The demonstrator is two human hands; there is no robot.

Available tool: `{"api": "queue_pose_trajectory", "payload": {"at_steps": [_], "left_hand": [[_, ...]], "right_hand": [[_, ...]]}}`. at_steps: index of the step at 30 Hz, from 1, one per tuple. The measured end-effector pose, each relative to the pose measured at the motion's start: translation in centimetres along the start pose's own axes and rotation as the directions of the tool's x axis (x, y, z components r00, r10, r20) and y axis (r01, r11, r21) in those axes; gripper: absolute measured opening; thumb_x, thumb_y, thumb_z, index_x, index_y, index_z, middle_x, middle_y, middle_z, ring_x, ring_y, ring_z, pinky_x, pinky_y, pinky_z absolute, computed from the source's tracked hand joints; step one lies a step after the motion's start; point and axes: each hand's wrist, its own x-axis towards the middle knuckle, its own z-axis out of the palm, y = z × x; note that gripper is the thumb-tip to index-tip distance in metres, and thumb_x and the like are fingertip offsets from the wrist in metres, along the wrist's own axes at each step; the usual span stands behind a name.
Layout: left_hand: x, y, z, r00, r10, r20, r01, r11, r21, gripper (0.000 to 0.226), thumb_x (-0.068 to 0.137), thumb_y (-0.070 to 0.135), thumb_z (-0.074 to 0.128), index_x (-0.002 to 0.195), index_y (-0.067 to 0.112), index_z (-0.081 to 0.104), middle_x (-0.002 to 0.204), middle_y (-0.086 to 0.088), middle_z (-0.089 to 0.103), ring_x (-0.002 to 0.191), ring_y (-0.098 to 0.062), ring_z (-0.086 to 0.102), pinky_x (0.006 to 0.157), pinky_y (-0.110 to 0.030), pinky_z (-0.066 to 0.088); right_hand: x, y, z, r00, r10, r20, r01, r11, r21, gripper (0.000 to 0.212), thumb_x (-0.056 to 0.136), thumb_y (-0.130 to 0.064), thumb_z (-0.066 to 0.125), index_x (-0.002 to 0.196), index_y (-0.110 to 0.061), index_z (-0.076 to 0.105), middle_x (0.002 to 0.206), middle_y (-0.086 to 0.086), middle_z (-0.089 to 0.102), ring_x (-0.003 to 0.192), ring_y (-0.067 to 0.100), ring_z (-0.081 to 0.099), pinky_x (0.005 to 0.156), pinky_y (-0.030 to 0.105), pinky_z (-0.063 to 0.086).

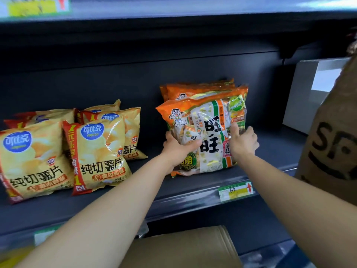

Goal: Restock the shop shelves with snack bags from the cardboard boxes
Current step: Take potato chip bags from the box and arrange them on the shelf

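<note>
On shelf (270, 151) | left hand (176, 148), right hand (242, 141) grip orange bag (204, 117) | seemingly upright

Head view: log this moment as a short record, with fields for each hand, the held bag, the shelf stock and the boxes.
left hand: grips the lower left of the front orange bag
right hand: grips the same bag's right side
held bag: stands on the shelf, in front of more orange bags
other stock: yellow crisp bags to its left, same shelf
boxes: cardboard box at the right edge; lower cardboard box beneath the shelf
</note>
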Motion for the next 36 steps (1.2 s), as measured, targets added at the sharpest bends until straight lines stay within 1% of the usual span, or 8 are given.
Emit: {"api": "queue_pose_trajectory", "payload": {"at_steps": [4,7,14,20,25,30,33,36], "left_hand": [[-1.7,-0.5,-1.6,0.998,0.056,-0.039,-0.056,0.998,0.007,0.103,0.081,0.048,0.069,0.152,0.016,0.002,0.156,-0.008,0.023,0.139,-0.027,0.032,0.111,-0.040,0.034],[-3.5,-1.4,-2.9,0.982,0.143,-0.126,-0.111,0.967,0.228,0.076,0.088,0.033,0.065,0.148,0.013,0.023,0.147,-0.009,0.035,0.127,-0.024,0.045,0.094,-0.031,0.040],[-7.7,-5.3,-8.5,0.804,0.535,-0.259,-0.138,0.591,0.795,0.035,0.090,0.015,0.057,0.125,0.013,0.051,0.124,-0.006,0.043,0.115,-0.023,0.044,0.096,-0.033,0.041],[-8.5,-7.8,-14.0,0.734,0.529,-0.426,-0.095,0.700,0.707,0.031,0.089,0.016,0.061,0.119,0.010,0.057,0.120,-0.007,0.043,0.116,-0.024,0.044,0.098,-0.033,0.039],[-9.2,-8.5,-18.5,0.605,0.426,-0.673,0.038,0.829,0.558,0.049,0.082,0.028,0.071,0.122,0.010,0.049,0.126,-0.011,0.038,0.122,-0.029,0.036,0.105,-0.039,0.029],[-9.7,-9.7,-22.7,0.547,0.365,-0.754,0.130,0.852,0.507,0.099,0.065,0.052,0.079,0.139,0.009,0.029,0.147,-0.014,0.023,0.137,-0.033,0.022,0.111,-0.051,0.021],[-9.0,-10.7,-25.3,0.637,0.205,-0.743,0.189,0.893,0.409,0.129,0.057,0.063,0.078,0.150,0.020,0.000,0.158,-0.013,-0.009,0.146,-0.034,-0.003,0.116,-0.056,0.004],[-8.2,-11.2,-27.0,0.739,0.060,-0.671,0.171,0.947,0.272,0.137,0.057,0.060,0.081,0.148,0.030,-0.017,0.158,-0.011,-0.019,0.147,-0.034,-0.011,0.116,-0.059,0.002]], "right_hand": [[-3.1,-0.3,0.4,0.984,-0.111,-0.138,0.100,0.992,-0.082,0.057,0.095,-0.041,0.048,0.138,-0.006,0.036,0.147,0.014,0.031,0.131,0.036,0.029,0.103,0.047,0.030],[-5.6,-0.9,1.3,0.972,-0.221,-0.081,0.207,0.966,-0.153,0.053,0.093,-0.036,0.052,0.135,-0.006,0.039,0.143,0.014,0.034,0.129,0.035,0.031,0.105,0.045,0.027],[-10.9,-1.5,4.7,0.994,-0.042,0.096,0.066,0.965,-0.254,0.099,0.083,-0.040,0.070,0.151,-0.019,0.001,0.159,0.010,-0.005,0.141,0.041,0.013,0.105,0.054,0.030],[-15.0,-2.3,6.0,0.972,-0.232,0.046,0.234,0.916,-0.327,0.085,0.085,-0.032,0.068,0.148,-0.012,0.014,0.157,0.012,0.006,0.142,0.036,0.013,0.112,0.051,0.020],[-19.2,-6.0,9.4,0.792,-0.484,0.371,0.562,0.816,-0.136,0.077,0.087,-0.047,0.060,0.146,-0.010,0.027,0.152,0.008,0.027,0.141,0.027,0.021,0.112,0.043,0.025],[-19.1,-9.4,12.7,0.748,-0.267,0.608,0.150,0.960,0.238,0.102,0.076,-0.064,0.062,0.151,-0.017,0.013,0.155,0.002,0.025,0.143,0.023,0.022,0.116,0.045,0.023],[-17.9,-10.1,14.3,0.690,-0.155,0.707,-0.015,0.973,0.229,0.123,0.065,-0.076,0.063,0.152,-0.024,-0.007,0.156,0.001,0.026,0.145,0.023,0.020,0.118,0.047,0.015],[-16.9,-10.3,15.6,0.635,-0.142,0.759,-0.101,0.959,0.264,0.111,0.079,-0.062,0.060,0.151,-0.023,-0.015,0.152,-0.001,0.034,0.139,0.023,0.033,0.115,0.042,0.018]]}}
